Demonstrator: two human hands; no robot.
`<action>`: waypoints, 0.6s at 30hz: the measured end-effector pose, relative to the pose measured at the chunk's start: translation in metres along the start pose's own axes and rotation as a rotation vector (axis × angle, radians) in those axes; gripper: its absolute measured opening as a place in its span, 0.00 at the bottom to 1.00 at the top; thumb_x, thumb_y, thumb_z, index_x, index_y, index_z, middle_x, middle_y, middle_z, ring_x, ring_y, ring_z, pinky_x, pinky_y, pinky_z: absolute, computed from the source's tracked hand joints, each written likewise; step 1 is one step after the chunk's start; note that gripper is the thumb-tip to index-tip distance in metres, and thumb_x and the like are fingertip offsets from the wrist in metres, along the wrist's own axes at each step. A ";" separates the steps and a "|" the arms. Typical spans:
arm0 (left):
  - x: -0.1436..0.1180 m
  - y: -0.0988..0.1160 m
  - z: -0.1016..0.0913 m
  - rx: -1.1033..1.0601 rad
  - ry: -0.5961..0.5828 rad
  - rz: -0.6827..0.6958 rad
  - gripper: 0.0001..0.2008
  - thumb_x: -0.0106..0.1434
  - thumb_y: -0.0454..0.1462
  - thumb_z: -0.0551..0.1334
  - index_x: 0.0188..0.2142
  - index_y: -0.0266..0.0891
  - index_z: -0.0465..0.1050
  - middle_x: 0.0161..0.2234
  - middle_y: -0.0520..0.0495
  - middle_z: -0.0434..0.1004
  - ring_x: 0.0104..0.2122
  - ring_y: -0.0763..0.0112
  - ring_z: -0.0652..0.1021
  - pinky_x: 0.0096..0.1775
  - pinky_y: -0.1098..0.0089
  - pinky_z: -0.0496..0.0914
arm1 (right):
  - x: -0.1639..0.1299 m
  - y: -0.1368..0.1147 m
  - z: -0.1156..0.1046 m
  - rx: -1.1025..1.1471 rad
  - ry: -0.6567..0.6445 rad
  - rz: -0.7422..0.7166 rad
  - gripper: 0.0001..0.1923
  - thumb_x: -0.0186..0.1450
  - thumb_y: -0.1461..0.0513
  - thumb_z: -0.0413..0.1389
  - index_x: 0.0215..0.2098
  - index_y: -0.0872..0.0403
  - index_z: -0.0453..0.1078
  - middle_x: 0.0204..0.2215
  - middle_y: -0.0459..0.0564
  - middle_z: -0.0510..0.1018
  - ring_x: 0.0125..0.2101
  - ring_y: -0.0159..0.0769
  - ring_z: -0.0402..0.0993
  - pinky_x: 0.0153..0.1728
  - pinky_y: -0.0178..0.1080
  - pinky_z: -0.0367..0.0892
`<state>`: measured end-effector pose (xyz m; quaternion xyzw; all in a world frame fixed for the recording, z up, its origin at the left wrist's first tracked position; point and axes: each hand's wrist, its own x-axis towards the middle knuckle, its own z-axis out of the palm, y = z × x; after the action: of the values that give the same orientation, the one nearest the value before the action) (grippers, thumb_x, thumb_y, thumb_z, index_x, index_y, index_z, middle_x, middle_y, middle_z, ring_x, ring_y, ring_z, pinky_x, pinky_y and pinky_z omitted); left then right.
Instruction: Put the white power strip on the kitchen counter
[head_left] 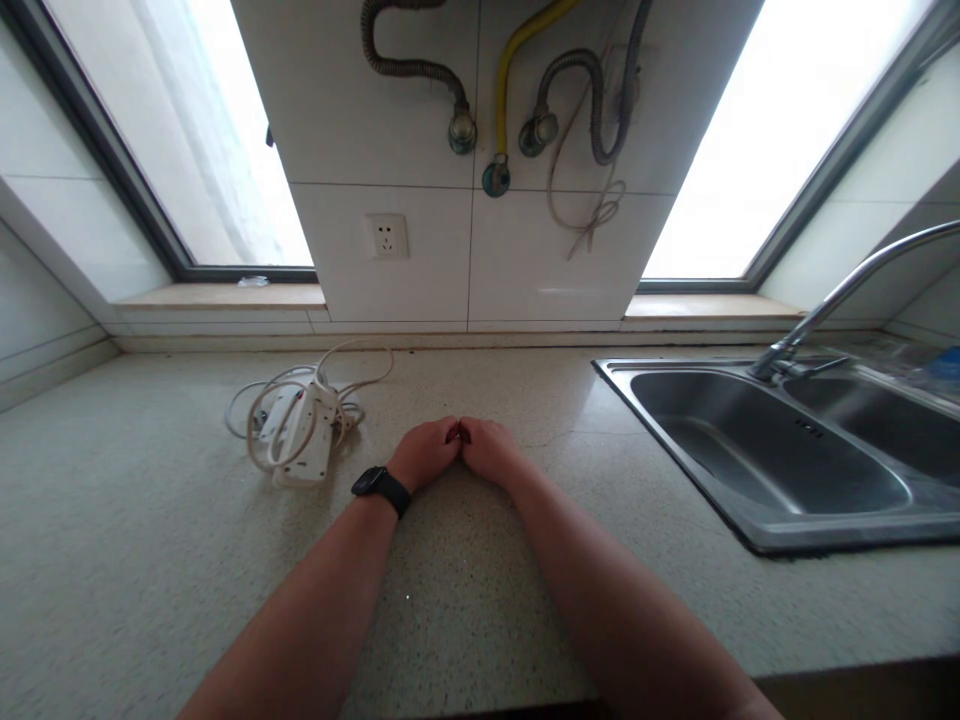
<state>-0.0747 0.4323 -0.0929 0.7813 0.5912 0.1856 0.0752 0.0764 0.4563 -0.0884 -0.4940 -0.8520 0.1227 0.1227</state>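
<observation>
My left hand [426,452] and my right hand [489,450] rest as closed fists on the speckled countertop [150,520], knuckles touching each other in the middle. Neither fist shows anything held. A black watch [381,488] is on my left wrist. A white power strip with its coiled cord [300,425] lies on the counter just left of my left hand, apart from it.
A double steel sink [757,450] with a curved tap [840,295] is set into the counter at right. A wall socket [387,237] and several hoses [510,90] are on the tiled back wall between two windows. The counter's front edge runs below my forearms.
</observation>
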 end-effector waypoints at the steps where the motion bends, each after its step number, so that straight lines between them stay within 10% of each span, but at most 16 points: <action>1: 0.000 0.000 0.000 0.001 -0.003 -0.005 0.08 0.63 0.37 0.53 0.36 0.41 0.70 0.33 0.46 0.77 0.32 0.66 0.74 0.32 0.69 0.58 | 0.000 0.000 0.000 0.000 0.002 0.001 0.14 0.64 0.62 0.48 0.44 0.50 0.73 0.42 0.52 0.80 0.42 0.40 0.74 0.37 0.37 0.60; 18: -0.001 0.003 -0.003 0.003 -0.006 -0.004 0.09 0.64 0.37 0.53 0.37 0.41 0.71 0.34 0.46 0.78 0.33 0.66 0.75 0.32 0.69 0.60 | 0.001 0.001 0.001 0.012 0.006 -0.002 0.14 0.63 0.62 0.49 0.44 0.50 0.73 0.42 0.52 0.80 0.42 0.41 0.74 0.37 0.38 0.61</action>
<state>-0.0738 0.4305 -0.0891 0.7809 0.5928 0.1819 0.0761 0.0765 0.4571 -0.0896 -0.4926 -0.8514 0.1262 0.1286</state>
